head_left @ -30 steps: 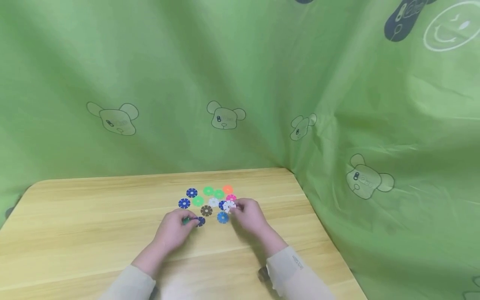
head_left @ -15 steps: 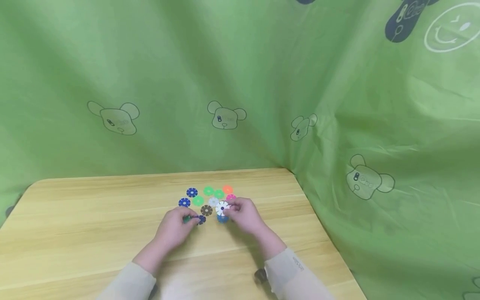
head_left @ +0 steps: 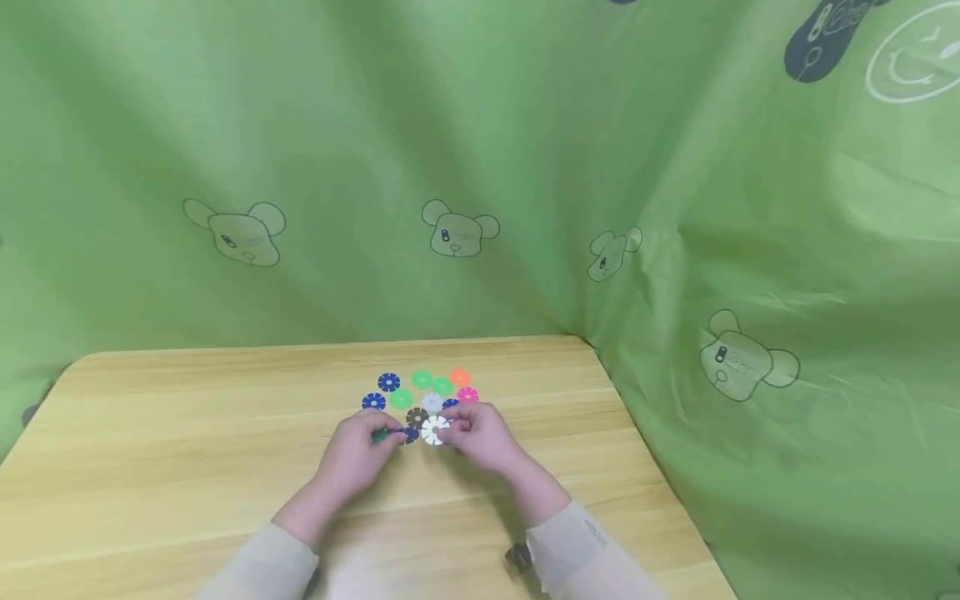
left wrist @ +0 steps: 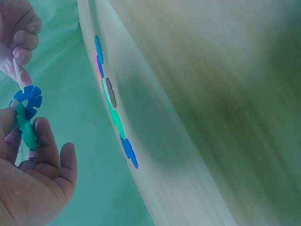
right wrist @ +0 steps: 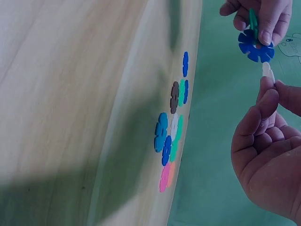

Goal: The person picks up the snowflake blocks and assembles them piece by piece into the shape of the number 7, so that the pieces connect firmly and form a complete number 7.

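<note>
My left hand (head_left: 352, 454) pinches a green notched disc (left wrist: 27, 129) that is joined crosswise to a dark blue notched disc (right wrist: 249, 49). Both are flower-like plastic pieces with slots round the rim. Between thumb and fingers, my right hand (head_left: 483, 437) holds a white notched disc (head_left: 432, 431). In the right wrist view the white disc's edge meets or nearly meets the lower rim of the blue one; whether they are slotted together I cannot tell. Both hands are raised above the table, close to each other.
Beyond the hands several loose discs lie on the wooden table (head_left: 187, 458): blue (head_left: 388, 382), green (head_left: 422, 380), orange (head_left: 460, 377), pink (head_left: 468, 394), brown (head_left: 416, 417) and pale white (head_left: 432, 402). A green curtain (head_left: 337, 167) hangs behind and at right.
My right hand has carried the white disc left and slightly nearer, up to the blue disc. The left hand keeps its hold and has barely moved. The head view has shifted slightly.
</note>
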Motion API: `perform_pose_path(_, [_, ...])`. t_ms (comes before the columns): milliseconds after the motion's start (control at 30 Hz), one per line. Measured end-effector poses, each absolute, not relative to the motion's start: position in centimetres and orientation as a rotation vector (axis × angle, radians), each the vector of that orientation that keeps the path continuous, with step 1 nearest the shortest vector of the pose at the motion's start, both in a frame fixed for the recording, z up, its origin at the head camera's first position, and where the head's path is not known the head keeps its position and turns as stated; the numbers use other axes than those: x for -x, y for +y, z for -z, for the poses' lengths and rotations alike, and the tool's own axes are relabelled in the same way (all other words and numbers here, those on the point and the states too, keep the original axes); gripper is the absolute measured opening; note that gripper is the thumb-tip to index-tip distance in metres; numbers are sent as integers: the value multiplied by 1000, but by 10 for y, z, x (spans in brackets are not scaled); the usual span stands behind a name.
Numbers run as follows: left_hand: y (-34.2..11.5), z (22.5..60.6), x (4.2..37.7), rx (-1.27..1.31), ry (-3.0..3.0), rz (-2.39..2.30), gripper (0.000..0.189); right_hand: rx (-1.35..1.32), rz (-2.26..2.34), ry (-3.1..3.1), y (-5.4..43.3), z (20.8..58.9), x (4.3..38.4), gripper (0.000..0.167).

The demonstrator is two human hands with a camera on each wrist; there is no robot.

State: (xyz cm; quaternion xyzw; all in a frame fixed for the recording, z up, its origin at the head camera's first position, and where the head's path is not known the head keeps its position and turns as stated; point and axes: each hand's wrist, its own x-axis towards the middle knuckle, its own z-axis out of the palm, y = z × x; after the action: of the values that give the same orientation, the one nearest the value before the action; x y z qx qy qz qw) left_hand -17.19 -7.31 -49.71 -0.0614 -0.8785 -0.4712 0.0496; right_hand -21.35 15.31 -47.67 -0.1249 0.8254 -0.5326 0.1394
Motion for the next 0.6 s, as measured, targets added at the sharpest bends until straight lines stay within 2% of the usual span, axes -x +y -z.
perform_pose_path(400, [-71, 496, 172, 220, -2645, 1445, 4, 392, 1511, 2347, 151, 479, 211, 32])
perform_pose_path(600, [-70, 496, 171, 262, -2628, 1452, 9, 413, 1511, 2328, 151, 477, 209, 30])
